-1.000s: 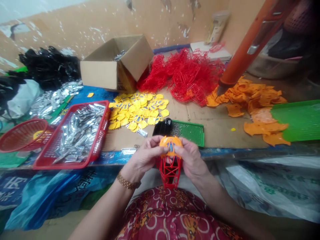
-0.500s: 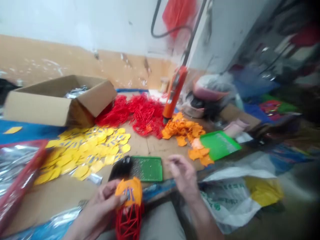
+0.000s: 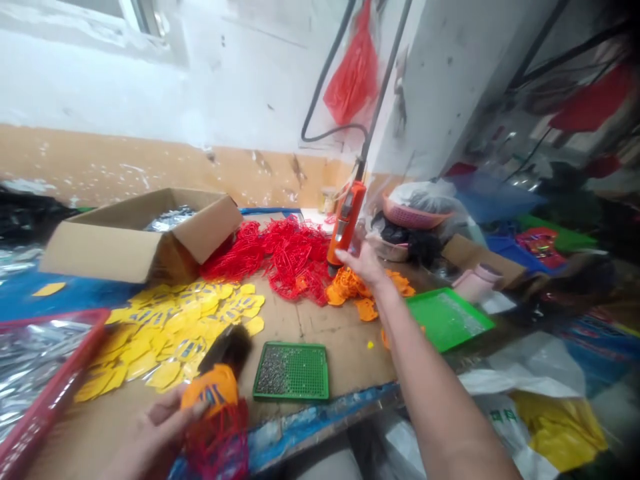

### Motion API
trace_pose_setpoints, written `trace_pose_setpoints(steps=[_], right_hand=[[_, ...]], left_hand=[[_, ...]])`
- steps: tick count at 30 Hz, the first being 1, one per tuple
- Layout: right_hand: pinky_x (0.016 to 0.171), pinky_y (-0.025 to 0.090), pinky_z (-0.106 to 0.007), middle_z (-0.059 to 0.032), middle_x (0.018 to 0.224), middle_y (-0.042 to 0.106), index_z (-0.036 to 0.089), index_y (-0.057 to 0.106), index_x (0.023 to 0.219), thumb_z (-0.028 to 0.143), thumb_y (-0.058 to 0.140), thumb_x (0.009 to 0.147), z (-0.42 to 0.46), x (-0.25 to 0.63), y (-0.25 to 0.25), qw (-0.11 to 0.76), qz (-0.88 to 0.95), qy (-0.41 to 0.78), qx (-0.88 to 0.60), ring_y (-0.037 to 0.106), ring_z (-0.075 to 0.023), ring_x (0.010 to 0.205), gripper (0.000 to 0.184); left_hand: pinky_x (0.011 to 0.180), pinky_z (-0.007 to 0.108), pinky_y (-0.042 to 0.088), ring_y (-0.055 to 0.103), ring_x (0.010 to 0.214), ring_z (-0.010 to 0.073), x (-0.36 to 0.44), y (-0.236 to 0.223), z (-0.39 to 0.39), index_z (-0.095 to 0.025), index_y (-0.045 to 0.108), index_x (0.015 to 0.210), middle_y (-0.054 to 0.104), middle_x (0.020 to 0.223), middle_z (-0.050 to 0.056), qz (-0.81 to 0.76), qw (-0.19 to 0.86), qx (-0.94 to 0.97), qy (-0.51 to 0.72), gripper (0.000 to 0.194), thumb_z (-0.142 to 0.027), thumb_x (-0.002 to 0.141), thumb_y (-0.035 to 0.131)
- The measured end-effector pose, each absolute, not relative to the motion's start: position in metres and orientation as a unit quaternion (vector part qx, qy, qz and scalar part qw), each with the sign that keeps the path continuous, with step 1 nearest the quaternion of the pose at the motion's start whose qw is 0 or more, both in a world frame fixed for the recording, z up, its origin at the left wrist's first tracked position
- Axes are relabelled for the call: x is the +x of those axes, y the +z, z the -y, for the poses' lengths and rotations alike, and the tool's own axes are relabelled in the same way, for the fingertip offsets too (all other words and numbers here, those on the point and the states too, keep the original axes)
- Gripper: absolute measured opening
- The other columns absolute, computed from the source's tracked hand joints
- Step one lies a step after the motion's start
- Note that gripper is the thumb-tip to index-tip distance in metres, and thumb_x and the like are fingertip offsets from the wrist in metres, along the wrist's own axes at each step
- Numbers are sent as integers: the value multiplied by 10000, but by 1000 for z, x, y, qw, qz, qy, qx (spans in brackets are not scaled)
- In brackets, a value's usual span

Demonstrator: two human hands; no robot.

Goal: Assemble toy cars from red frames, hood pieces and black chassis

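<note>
My left hand (image 3: pixel 153 437) is low at the lower left, holding a moulded orange plastic cap (image 3: pixel 210 390) with a red plastic lattice frame (image 3: pixel 217 443) fixed under it. My right hand (image 3: pixel 363 261) is stretched far across the table, its fingers open and at the lower end of an orange hanging tool (image 3: pixel 345 223). I cannot tell whether they touch it. A black object (image 3: pixel 231 348) lies just behind the cap, partly hidden by it.
A green perforated tray of small metal studs (image 3: pixel 291 371) sits near the cap. Yellow tags (image 3: pixel 175 340), tangled red frames (image 3: pixel 285 257), orange pieces (image 3: pixel 360 293), a bright green tray (image 3: pixel 445 318), a cardboard box (image 3: pixel 135 240) and a red crate of silver packets (image 3: pixel 50 360) surround them.
My right hand has let go of the cap and reached far out to the orange tool. My left hand keeps the cap and frame, and the view has swung right and upward.
</note>
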State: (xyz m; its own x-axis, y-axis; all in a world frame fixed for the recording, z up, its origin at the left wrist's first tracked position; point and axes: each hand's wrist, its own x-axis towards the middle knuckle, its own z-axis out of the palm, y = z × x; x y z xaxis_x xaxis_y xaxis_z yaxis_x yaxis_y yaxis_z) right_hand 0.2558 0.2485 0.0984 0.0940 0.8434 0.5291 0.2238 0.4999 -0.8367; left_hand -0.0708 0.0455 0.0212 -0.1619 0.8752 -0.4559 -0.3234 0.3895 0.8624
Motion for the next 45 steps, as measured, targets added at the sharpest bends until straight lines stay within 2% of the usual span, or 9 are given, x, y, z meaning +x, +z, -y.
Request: trace_pose_setpoints(steps=[4,9,11,13,17,22,26,38,45], right_hand=[[843,572,-412,-44,834,703,205,658,922,406,825,632,-242,239,98,619,595,242,-451,660,-211,800,391],[782,561,-395,-20,821,681,199,680,925,365,906,533,-198,247,99,605,604,180,-486,626,-182,732,482],[805,565,-375,-7,835,678,223,688,891,365,897,539,-183,246,108,605,630,250,-419,635,-173,757,433],[866,565,-371,-13,984,685,247,688,1033,345,845,624,-173,238,117,573,648,372,-336,668,-179,849,449],[655,546,-297,25,952,666,239,654,1053,314,764,728,-162,212,125,567,613,489,-251,677,-113,670,352],[477,480,-272,64,667,644,245,627,957,289,801,703,-150,189,102,653,563,434,-261,588,-112,467,310],[491,491,-294,73,641,609,280,632,953,250,768,751,-139,179,77,708,526,380,-278,573,-115,469,245],[454,515,-287,86,626,547,277,615,999,409,812,710,-157,166,44,687,526,370,-339,541,-99,432,374],[436,506,-255,88,631,559,266,578,1034,355,773,744,-162,167,32,681,543,362,-332,552,-87,429,360]], left_hand=[[607,274,578,697,605,205,-81,33,-45,-160,797,813,785,758,82,-552,611,249,510,407,-295,461,952],[595,223,552,688,591,160,-58,23,-27,-139,780,801,768,720,76,-467,702,255,473,330,-273,539,928],[558,210,540,666,541,137,-48,17,-21,-131,762,760,755,682,67,-440,746,245,436,314,-252,526,933],[554,200,541,661,527,124,-39,12,-17,-121,749,727,749,667,63,-428,770,227,416,321,-230,497,944],[558,212,557,667,524,128,-23,8,-14,-102,746,736,757,683,85,-423,798,200,380,343,-233,492,947],[521,209,562,675,511,142,-18,10,-29,-94,741,723,754,663,91,-440,787,186,390,352,-228,475,952],[593,230,603,705,553,159,-27,12,-46,-83,765,768,773,694,100,-481,742,143,445,415,-187,417,962],[523,213,582,675,491,144,-16,17,-39,-86,745,691,749,625,89,-494,726,138,458,380,-202,404,964],[510,208,575,670,475,141,-18,18,-39,-101,731,665,746,616,89,-484,737,130,453,347,-198,421,959]])
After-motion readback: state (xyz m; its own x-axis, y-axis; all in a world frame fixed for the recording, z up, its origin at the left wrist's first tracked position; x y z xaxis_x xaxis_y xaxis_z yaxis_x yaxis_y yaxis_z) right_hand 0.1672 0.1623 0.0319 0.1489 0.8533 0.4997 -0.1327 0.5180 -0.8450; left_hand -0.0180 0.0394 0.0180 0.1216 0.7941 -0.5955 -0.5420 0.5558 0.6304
